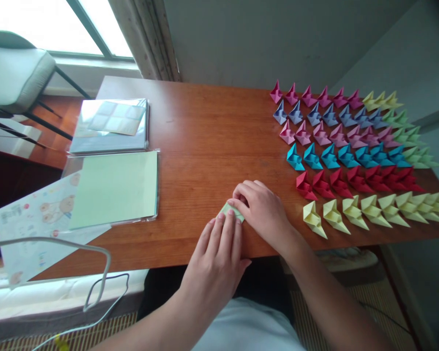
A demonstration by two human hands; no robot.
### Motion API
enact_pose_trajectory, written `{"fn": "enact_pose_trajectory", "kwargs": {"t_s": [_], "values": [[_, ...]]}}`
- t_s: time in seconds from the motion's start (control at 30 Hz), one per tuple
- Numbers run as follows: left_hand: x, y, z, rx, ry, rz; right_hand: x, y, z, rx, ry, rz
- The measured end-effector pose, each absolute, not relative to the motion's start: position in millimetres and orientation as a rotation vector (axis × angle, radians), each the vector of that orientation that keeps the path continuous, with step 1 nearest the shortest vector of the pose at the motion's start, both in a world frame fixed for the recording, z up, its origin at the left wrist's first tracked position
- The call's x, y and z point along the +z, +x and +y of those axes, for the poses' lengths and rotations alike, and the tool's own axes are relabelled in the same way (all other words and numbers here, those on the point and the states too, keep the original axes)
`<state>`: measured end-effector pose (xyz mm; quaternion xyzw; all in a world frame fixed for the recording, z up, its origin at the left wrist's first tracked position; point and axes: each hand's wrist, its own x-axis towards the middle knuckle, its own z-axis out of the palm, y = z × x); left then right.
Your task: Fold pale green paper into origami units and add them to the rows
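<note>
A small folded piece of light green paper lies near the front edge of the wooden table, mostly covered by fingers. My left hand rests on its near side, fingers stretched out flat and side by side, fingertips pressing the paper. On the far right side of the paper, my right hand has its fingers curled, with thumb and index finger pinching the edge. The exact folds under the fingers are hidden.
Rows of folded paper figures, including red ones and yellow ones, stand at the right. At the left lie a stack of green paper sheets, a plastic-wrapped pack, a bear-printed sheet and a cable.
</note>
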<state>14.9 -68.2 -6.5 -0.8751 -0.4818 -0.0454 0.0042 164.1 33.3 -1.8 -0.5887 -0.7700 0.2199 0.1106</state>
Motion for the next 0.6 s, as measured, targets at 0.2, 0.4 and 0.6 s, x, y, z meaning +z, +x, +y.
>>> {"fn": "enact_pose_trajectory", "kwargs": {"t_s": [0.2, 0.4, 0.6], "values": [[-19.1, 10.8, -75.5, -0.187, -2.804, -1.511, -2.0, 164.2, 33.0, 0.638, -1.718, -2.253], [-23.1, 5.3, -79.4, -0.249, -2.747, -1.501, -1.9, 164.2, 32.7, 0.627, -1.725, -2.259], [-17.9, 8.0, -77.0, -0.319, -2.720, -1.508, -0.7, 163.7, 32.9, 0.633, -1.739, -2.252]]}}
